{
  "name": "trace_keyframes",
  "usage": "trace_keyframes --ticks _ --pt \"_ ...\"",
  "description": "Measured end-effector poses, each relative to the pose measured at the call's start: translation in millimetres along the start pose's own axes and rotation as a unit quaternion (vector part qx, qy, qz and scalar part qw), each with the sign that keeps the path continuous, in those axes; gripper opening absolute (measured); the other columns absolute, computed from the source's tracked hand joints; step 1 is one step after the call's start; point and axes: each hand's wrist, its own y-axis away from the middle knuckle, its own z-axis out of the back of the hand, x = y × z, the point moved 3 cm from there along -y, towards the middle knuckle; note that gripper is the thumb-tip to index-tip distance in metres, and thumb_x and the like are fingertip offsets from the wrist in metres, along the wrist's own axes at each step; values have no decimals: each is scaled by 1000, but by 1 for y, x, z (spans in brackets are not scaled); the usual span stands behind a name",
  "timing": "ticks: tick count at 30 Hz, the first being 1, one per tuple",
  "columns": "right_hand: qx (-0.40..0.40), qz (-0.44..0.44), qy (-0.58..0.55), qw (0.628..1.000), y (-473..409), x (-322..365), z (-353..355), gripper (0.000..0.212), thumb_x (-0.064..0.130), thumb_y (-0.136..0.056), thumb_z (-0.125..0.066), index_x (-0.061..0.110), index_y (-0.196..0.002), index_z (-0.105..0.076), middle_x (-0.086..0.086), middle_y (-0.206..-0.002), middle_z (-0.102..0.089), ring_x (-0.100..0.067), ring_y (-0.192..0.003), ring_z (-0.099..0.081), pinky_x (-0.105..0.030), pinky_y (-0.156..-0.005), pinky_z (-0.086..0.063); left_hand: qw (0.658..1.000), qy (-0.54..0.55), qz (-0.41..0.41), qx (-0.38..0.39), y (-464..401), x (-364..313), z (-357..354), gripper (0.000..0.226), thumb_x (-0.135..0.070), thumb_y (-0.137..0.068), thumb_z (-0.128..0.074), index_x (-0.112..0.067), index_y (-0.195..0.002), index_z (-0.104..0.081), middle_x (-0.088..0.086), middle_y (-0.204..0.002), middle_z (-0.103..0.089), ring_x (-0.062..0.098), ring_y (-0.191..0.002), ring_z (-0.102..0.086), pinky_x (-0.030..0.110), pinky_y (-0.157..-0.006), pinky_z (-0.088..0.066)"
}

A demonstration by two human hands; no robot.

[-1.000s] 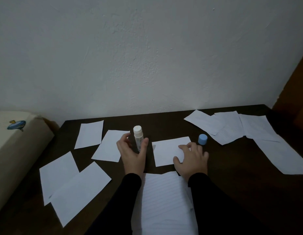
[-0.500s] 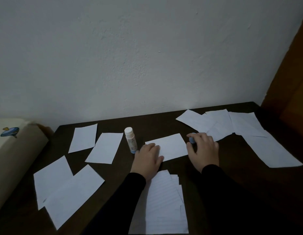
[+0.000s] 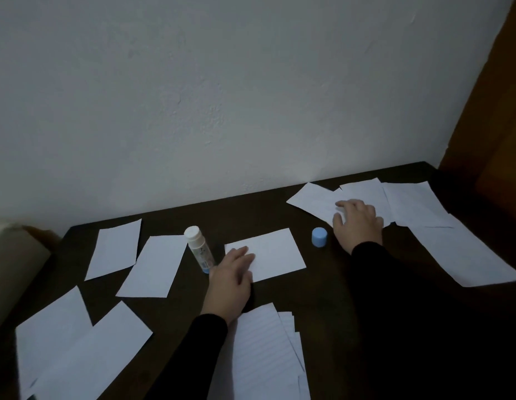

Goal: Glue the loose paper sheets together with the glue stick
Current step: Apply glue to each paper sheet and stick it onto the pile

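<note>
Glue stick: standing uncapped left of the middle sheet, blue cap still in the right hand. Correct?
Not quite. In the head view the blue cap sits on the table, apart from the right hand, which rests on the far-right sheets. The glue stick does stand left of the middle sheet.

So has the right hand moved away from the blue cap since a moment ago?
Yes. The right hand has left the blue cap and now rests further right on the paper sheets there.
</note>
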Motion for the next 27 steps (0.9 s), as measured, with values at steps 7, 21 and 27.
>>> trace_keyframes --ticks 7,21,27 --pt "103 -64 106 987 -17 1 -22 64 51 -94 -44 24 -149 -23 -7 -152 -29 -28 -136 -28 -47 -108 -27 1000 -1 9 -3 0 -4 0 41 -15 -98 -50 -28 -137 -53 -15 -149 -38 8 -140 -28 43 -118 -23" --pt "-6 -58 3 998 -13 8 7 49 32 -95 -55 29 -141 -40 -5 -124 -57 -25 -115 -49 -42 -99 -33 1000 9 5 13 4 -8 3 41 -15 -99 -48 -31 -137 -53 -20 -149 -36 6 -142 -20 39 -119 -13" --pt "-44 -44 -320 945 12 31 34 37 16 -97 -53 24 -133 -50 -2 -132 -54 -21 -125 -49 -36 -107 -38 1000 23 -5 7 5 -9 4 40 -13 -98 -50 -29 -134 -55 -19 -150 -36 3 -144 -17 45 -121 -11"
